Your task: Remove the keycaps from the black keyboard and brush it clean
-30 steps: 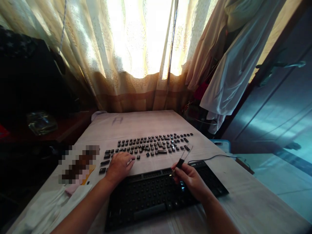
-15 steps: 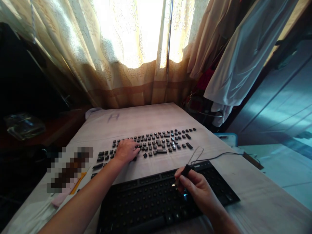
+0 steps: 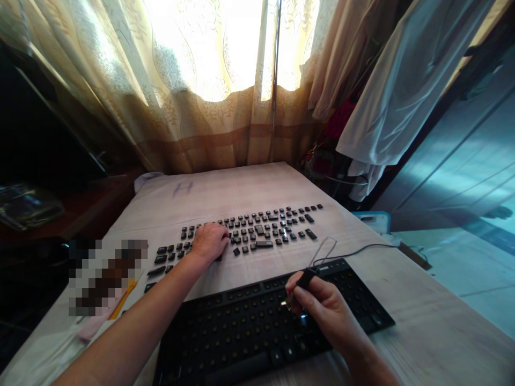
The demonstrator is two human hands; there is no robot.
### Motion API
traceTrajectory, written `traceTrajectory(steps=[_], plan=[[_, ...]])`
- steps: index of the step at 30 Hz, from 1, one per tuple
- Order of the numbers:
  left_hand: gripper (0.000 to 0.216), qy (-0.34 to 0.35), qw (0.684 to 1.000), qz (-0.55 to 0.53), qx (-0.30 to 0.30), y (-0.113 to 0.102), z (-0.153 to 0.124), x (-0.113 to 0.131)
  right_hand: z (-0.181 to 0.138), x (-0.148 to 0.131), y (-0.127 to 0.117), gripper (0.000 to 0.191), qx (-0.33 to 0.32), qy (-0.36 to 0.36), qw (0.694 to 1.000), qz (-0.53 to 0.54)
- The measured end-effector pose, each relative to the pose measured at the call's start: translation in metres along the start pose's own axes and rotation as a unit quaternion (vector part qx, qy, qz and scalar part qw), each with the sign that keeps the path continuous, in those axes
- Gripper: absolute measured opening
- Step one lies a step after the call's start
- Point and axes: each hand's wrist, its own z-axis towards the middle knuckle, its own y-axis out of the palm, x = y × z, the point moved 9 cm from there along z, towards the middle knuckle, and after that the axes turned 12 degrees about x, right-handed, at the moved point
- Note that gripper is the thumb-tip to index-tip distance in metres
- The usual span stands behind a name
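My left hand rests among the loose black keycaps laid out in rows on the cloth. Its fingers curl downward and are closed; their tips are hidden, so whatever they hold does not show. In my right hand is a keycap puller, a black handle with a wire loop standing out at the top and metal tips below. This hand is over the black keyboard, which is bare of most keycaps; a few remain along its front row.
A white cloth covers the table. The keyboard's cable runs off to the right. To the left lie a pink item and a yellow strip. Curtains hang behind, and pale clothes hang at the right.
My left hand has drawn its fingers in and turned slightly over the keycaps. My right hand stays over the keyboard with the puller. The view has shifted a little.
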Motion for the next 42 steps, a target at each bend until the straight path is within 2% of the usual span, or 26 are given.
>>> traceTrajectory(steps=[6, 12, 15, 19, 28, 31, 36, 42], plan=[[0.015, 0.013, 0.999, -0.015, 0.032, -0.019, -0.020, 0.000, 0.001, -0.002, 0.001, 0.056, 0.004, 0.007, 1.000, -0.027], [0.013, 0.046, 0.998, -0.027, 0.044, -0.011, -0.046, 0.014, 0.001, 0.001, 0.004, 0.058, -0.005, -0.006, 0.998, -0.055], [0.017, 0.050, 0.997, -0.027, 0.055, -0.007, -0.047, 0.014, 0.001, 0.002, 0.003, 0.058, -0.003, -0.003, 0.999, -0.053], [0.007, 0.082, 0.994, -0.035, 0.058, -0.005, -0.045, 0.019, 0.002, 0.003, 0.002, 0.055, -0.004, -0.008, 0.999, -0.047], [0.012, 0.095, 0.991, -0.077, 0.055, -0.004, -0.054, 0.015, 0.003, 0.013, -0.003, 0.053, 0.001, -0.031, 0.998, -0.049], [0.012, 0.087, 0.991, -0.084, 0.060, -0.007, -0.057, 0.011, 0.003, 0.009, -0.002, 0.055, 0.003, -0.020, 0.999, -0.049], [0.023, 0.056, 0.992, -0.071, 0.088, -0.009, -0.060, 0.008, 0.002, 0.005, -0.002, 0.056, 0.011, -0.017, 0.998, -0.055], [0.014, 0.044, 0.993, -0.069, 0.090, -0.005, -0.058, 0.011, 0.002, 0.006, -0.003, 0.056, 0.014, -0.019, 0.998, -0.057]])
